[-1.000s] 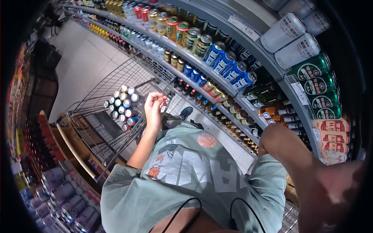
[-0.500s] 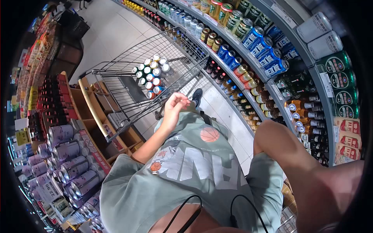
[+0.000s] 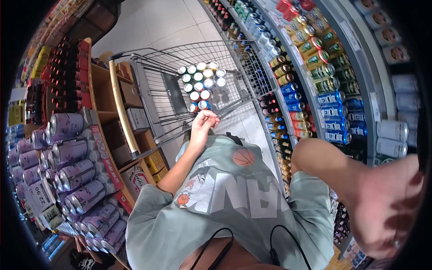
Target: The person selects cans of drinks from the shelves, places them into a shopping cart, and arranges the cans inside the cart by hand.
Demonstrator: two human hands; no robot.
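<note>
My left hand (image 3: pixel 204 125) is in front of my waist, fingers curled in with nothing visible between them. It overlaps the near side of a wire shopping cart (image 3: pixel 155 110); whether it touches the cart is unclear. Several drink cans (image 3: pixel 198 76) stand upright in the cart, tops up. My right hand (image 3: pixel 389 207) is raised close to the camera at the right edge, large and blurred. Its fingers are partly cut off and shadowed, and anything in it is hidden. The cart's pale handle bar (image 3: pixel 120 103) is to the left, apart from both hands.
Shelves on the right hold rows of blue cans (image 3: pixel 333 118), green cans (image 3: pixel 325 84), pale cans (image 3: pixel 390 130) and bottles. On the left are stacked lilac cans (image 3: pixel 74 155), dark bottles and a wooden rack (image 3: pixel 105 87) with boxes. Tiled floor (image 3: pixel 157 22) lies beyond the cart.
The view has turned, and the cart now appears farther right and larger. My right hand shows more at the right edge. My left hand stays in front of my waist, fingers still curled.
</note>
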